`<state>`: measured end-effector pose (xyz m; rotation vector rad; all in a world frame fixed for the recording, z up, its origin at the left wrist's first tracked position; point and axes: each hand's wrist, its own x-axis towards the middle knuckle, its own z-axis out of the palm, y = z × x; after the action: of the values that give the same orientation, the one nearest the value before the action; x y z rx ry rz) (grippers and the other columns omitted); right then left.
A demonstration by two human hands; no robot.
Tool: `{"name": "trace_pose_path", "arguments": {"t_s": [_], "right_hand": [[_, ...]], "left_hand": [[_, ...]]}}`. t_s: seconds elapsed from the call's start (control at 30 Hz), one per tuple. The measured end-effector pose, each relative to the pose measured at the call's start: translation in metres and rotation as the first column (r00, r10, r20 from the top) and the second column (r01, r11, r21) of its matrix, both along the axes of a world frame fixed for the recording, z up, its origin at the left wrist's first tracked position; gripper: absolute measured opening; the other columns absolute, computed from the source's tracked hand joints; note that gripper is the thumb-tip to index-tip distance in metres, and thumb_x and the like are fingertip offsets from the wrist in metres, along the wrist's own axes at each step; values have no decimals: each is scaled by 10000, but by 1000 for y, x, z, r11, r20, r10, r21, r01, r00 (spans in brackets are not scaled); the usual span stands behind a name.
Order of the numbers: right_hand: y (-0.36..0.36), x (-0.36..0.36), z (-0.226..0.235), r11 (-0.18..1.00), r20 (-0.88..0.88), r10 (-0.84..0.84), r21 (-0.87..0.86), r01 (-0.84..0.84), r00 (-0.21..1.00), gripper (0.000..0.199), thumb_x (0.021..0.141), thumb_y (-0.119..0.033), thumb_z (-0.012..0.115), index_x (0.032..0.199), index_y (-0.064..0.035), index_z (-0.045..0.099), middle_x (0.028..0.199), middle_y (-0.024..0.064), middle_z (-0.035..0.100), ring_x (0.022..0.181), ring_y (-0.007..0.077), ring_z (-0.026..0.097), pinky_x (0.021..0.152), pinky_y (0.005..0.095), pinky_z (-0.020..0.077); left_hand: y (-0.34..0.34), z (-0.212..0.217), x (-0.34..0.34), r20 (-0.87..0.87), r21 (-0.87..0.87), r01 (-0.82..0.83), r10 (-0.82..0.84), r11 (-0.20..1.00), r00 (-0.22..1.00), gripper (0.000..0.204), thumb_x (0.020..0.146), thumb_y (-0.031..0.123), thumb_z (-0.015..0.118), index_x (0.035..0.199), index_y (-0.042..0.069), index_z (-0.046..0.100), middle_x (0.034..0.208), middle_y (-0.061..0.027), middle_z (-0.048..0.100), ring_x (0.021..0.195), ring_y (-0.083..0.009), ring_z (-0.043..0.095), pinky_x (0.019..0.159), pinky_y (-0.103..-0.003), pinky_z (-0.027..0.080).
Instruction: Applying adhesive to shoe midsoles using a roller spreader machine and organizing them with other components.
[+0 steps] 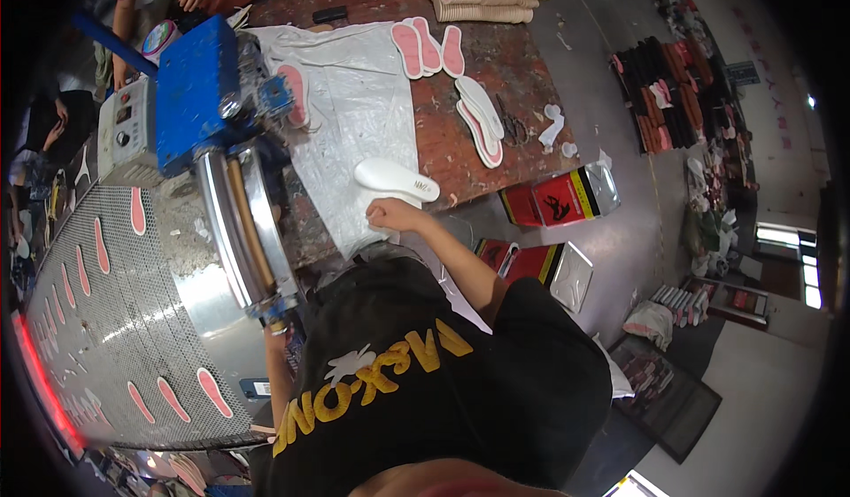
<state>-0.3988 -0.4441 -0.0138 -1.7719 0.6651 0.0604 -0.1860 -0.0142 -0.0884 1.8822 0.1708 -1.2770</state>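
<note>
- Right hand [387, 216]: fingers curled, resting on the clear plastic sheet [354, 99], just below one white insole [396, 179]; whether it grips anything cannot be told.
- Left hand: hidden behind the black shirt [443, 391]; only the forearm shows, state not discernible.
- Wooden table [522, 72]: three pink insoles [428, 47] fanned at the far edge; a small overlapping stack of insoles [479, 118] beside one pair of scissors [513, 125].
- Blue machine [199, 90]: one pink insole at its mouth.
- Mesh conveyor [106, 320]: several pink insoles, well apart.
- Floor: two red boxes [553, 200].
</note>
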Motion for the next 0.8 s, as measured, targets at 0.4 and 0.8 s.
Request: {"name": "trace_pose_path", "arguments": {"t_s": [0.4,0.8], "right_hand": [[-325,53,8,691,19,-509,-587,421,861,378,775,-247,555,1054,9,560,910,225,630,855,373,615,772,437,482],[-389,104,-9,505,-240,-614,-851,141,752,882,685,-451,689,1309,36,302,1195,208,482,1106,332,482,857,506,403]], "left_hand": [[-61,10,-119,244,11,322,-315,947,917,197,791,-22,495,917,-12,646,695,-45,603,638,-141,559,608,-262,432],[-298,233,-89,296,427,717,-835,550,464,193,778,89,527,914,22,647,858,-227,614,828,-394,587,711,-433,468]]}}
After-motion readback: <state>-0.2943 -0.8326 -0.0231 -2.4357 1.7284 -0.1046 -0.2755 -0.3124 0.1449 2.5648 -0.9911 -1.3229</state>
